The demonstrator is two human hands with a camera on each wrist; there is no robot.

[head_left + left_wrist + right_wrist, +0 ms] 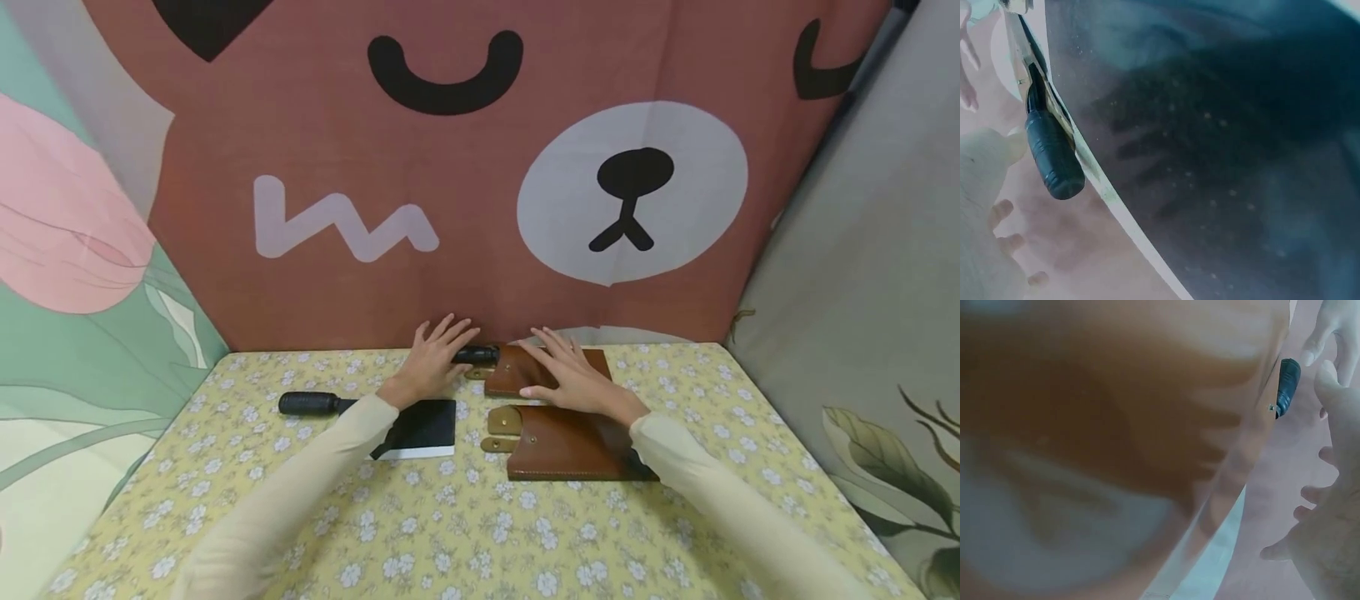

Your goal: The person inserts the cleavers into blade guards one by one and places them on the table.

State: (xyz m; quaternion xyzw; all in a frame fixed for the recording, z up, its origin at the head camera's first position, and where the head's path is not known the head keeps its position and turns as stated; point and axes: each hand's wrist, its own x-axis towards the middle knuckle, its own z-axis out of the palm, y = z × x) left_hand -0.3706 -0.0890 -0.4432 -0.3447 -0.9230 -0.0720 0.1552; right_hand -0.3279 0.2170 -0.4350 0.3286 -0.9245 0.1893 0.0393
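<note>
My left hand (429, 367) is spread with straight fingers beside the black handle (482, 356) at the back of the table. That handle sticks out of a brown leather sheath (507, 379). My right hand (576, 379) has its fingers spread over this sheath and hides part of it. In the left wrist view, the left thumb lies close to the ribbed black handle (1054, 156). A bare cleaver (423, 425), with a black blade and pale edge, lies under my left forearm. Nearer me on the right lies a second brown sheath (570, 450), partly covered by my right wrist.
A yellow floral cloth (480, 533) covers the table. Behind it hangs a brown fabric backdrop (480, 283) with a printed bear, right at the table's back edge. More printed fabric (847, 275) hangs along the right side.
</note>
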